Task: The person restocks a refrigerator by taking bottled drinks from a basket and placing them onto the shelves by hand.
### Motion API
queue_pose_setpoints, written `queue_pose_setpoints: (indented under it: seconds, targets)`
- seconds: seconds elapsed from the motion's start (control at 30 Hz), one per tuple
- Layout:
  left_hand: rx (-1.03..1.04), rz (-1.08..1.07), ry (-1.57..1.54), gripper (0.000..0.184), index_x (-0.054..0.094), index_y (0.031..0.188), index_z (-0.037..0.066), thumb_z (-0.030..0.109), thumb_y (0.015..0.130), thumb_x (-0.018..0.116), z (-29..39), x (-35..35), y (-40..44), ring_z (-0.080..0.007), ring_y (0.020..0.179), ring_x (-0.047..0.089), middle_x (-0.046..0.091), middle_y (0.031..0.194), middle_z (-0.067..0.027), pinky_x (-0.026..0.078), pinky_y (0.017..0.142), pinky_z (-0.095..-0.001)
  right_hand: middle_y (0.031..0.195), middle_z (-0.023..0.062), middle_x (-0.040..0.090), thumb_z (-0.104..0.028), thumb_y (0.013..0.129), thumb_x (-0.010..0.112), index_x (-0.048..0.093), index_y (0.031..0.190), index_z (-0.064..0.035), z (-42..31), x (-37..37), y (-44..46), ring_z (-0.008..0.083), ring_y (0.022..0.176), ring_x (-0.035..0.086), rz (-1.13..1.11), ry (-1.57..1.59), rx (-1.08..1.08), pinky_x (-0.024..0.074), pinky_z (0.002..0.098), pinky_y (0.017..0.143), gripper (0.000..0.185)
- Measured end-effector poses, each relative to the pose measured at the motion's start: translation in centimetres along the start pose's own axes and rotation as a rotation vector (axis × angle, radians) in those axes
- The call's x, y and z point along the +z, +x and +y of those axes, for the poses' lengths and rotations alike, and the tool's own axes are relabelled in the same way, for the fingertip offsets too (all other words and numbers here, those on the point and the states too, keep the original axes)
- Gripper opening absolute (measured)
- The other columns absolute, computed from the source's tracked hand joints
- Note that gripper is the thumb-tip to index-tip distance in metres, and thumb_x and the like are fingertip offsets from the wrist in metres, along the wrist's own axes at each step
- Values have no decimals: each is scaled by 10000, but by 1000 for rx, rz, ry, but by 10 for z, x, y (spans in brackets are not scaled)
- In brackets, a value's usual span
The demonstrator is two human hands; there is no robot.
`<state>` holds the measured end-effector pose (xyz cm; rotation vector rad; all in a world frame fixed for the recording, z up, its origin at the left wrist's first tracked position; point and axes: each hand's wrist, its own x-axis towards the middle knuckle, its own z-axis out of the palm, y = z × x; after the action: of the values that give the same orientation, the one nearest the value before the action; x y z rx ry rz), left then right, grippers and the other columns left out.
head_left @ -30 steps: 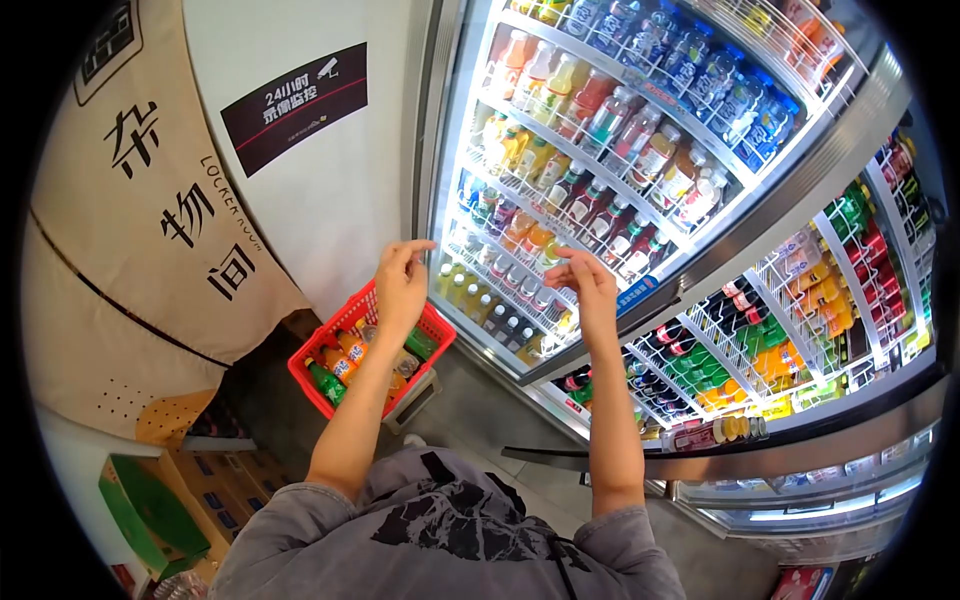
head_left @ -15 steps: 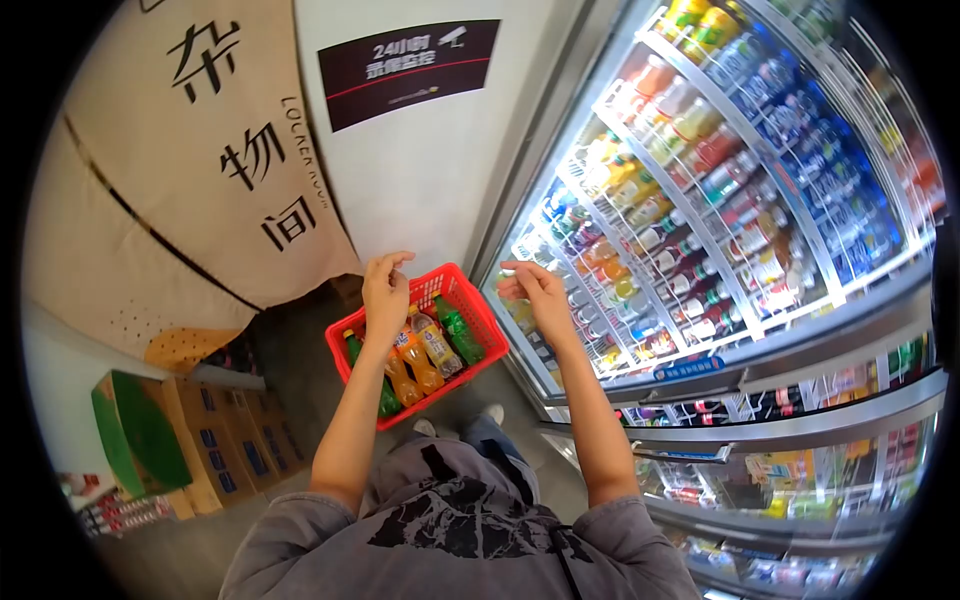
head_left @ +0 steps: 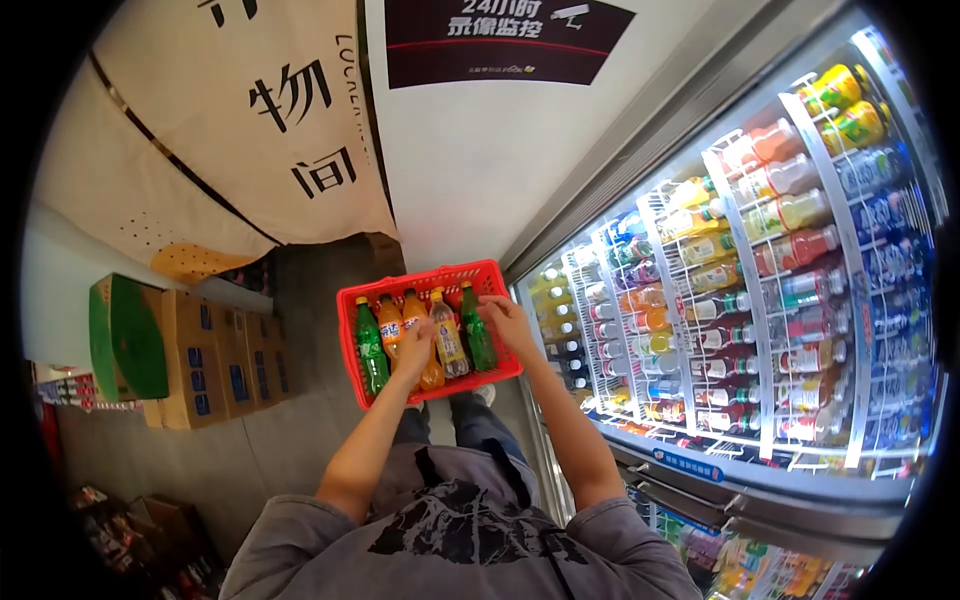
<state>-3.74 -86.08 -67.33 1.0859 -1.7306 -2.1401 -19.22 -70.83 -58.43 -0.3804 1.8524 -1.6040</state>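
Note:
A red plastic basket [head_left: 348, 330] in front of me holds several drink bottles lying side by side, caps toward the far side. At its left lies a green bottle [head_left: 371, 345], then orange soda bottles [head_left: 390, 322]. Further right is a clear bottle with a yellow cap [head_left: 447, 335], and at the right a second green bottle [head_left: 477, 335]. My left hand [head_left: 414, 347] is over the orange bottles with its fingers loosely bent, holding nothing I can see. My right hand [head_left: 508, 322] is open at the basket's right side, its fingertips close to the right green bottle; contact is unclear.
A lit drinks fridge [head_left: 740, 290] with rows of bottles stands on the right. Cardboard boxes [head_left: 205, 365] and a green box [head_left: 128, 335] are stacked at left. A printed cloth curtain [head_left: 230, 130] hangs beyond, beside a white wall [head_left: 450, 170].
Both hands have come down toward the basket, the left over the bottles, the right to its right side. The view has shifted, with the basket now squarer and the fridge seen more to the right.

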Motion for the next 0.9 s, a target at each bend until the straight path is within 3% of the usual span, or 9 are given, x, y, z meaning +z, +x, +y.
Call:
queue_pose_setpoints:
  seconds: [0.17, 0.3, 0.37, 0.47, 0.53, 0.67, 0.73, 0.87, 0.9]
  targets:
    - [-152, 22, 53, 404, 503, 1377, 39, 64, 974, 483, -46, 3, -8, -154, 995, 564, 599, 1209, -87, 451, 845, -269, 1001, 54, 696, -210, 953, 592, 620, 1226, -48, 80, 8, 14, 129, 899, 656, -37, -115, 179, 531, 280, 741, 318]
    - [-320, 52, -102, 369, 525, 1332, -23, 104, 987, 485, -49, 11, -13, -210, 1156, 555, 603, 1247, -151, 410, 978, -281, 1041, 114, 699, -262, 899, 663, 581, 1278, -32, 129, 22, 17, 197, 952, 671, -20, -369, 163, 535, 320, 782, 451]
    - [-341, 52, -76, 372, 524, 1333, -25, 110, 988, 483, -50, 14, -13, -215, 1151, 558, 605, 1245, -151, 414, 973, -282, 1100, 192, 684, -331, 858, 703, 570, 1286, -11, 138, 34, 16, 288, 1037, 664, 13, -428, 203, 526, 368, 857, 551]
    - [-377, 57, -46, 369, 543, 1328, -4, 133, 990, 482, -64, 13, -11, -228, 1116, 582, 619, 1229, -141, 434, 946, -288, 1137, 224, 661, -363, 836, 720, 558, 1282, 23, 165, 48, 22, 321, 1035, 660, -29, -410, 214, 518, 380, 876, 612]
    - [-318, 40, 0, 392, 528, 1355, 48, 70, 969, 464, -93, 7, -2, -153, 1035, 586, 623, 1181, -85, 462, 871, -249, 1130, 232, 653, -392, 812, 738, 556, 1280, 34, 184, 53, 28, 340, 1035, 649, -37, -500, 168, 513, 391, 886, 658]
    - [-339, 5, 52, 382, 555, 1328, 41, 45, 963, 440, -94, 4, -2, -176, 1123, 576, 614, 1239, -90, 453, 940, -270, 1077, 255, 630, -474, 736, 783, 575, 1240, 47, 156, 59, 24, 390, 1042, 610, -83, -608, 177, 493, 426, 909, 754]
    - [-449, 25, -146, 331, 600, 1286, 59, 101, 982, 475, -77, 5, -7, -198, 1084, 606, 638, 1214, -83, 465, 901, -297, 1051, 262, 622, -485, 722, 788, 590, 1212, 39, 167, 64, 22, 397, 1055, 596, -19, -621, 142, 486, 431, 914, 744]
    - [-395, -6, -272, 331, 602, 1280, 63, 87, 978, 471, -71, 2, -8, -174, 1120, 586, 623, 1235, -73, 467, 902, -278, 1001, 272, 643, -477, 724, 783, 624, 1126, 23, 178, 71, 21, 403, 1017, 621, 77, -639, 84, 498, 443, 868, 662]
    - [-441, -1, -260, 339, 573, 1303, 42, 88, 984, 469, -68, 1, -7, -191, 1167, 570, 604, 1274, -87, 455, 951, -294, 1001, 272, 643, -477, 724, 783, 624, 1126, 23, 179, 72, 23, 403, 1017, 621, 80, -640, 70, 498, 443, 868, 662]
